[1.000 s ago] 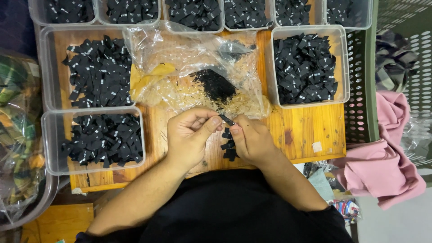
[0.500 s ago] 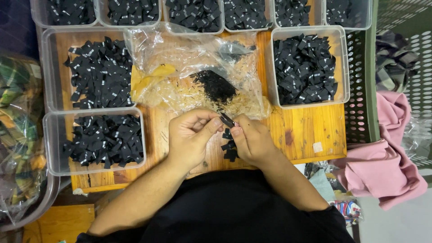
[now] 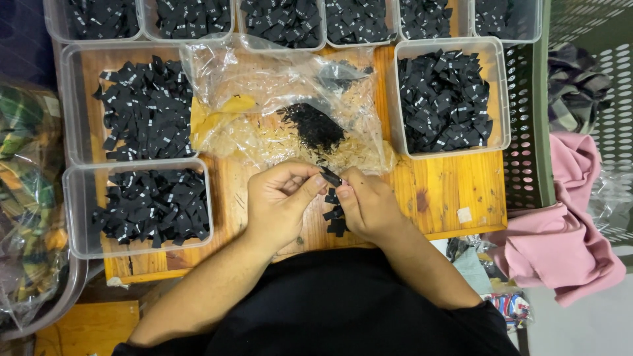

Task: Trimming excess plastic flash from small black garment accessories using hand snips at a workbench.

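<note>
**Both hands pinch a small black label over the wooden table**

The left hand [image 3: 280, 204] and the right hand [image 3: 369, 206] meet at the middle of the wooden table [image 3: 455, 191], close to the person's body. Between them they hold one small black fabric label [image 3: 330, 177]: the left thumb and forefinger are pressed together on its left end, and the right hand's fingertips close on its right end, so each grip is pinching the same piece. Just below, a short strip of black labels [image 3: 335, 214] hangs or lies between the two hands, touching the right hand's fingers; whether it is joined to the pinched label cannot be told.

Just beyond the hands lies a crumpled clear plastic bag [image 3: 277, 99], spread open on the table, with a dark heap of tiny black pieces [image 3: 313, 126] in it and a yellow scrap [image 3: 224, 112] toward its left side.

Clear plastic tubs of loose black labels ring the work area. One tub [image 3: 76, 217] sits to the left of the left hand, another tub [image 3: 72, 105] stands behind it, and a third tub [image 3: 498, 99] stands to the right of the bag. A row of further tubs [image 3: 283, 45] of the same black labels runs along the far edge.

To the right of the table stands a green perforated crate [image 3: 534, 132], and a pink cloth [image 3: 567, 244] lies near it. At the far left, plaid fabric in a clear wrapper [image 3: 26, 198] sits beside the table.
</note>
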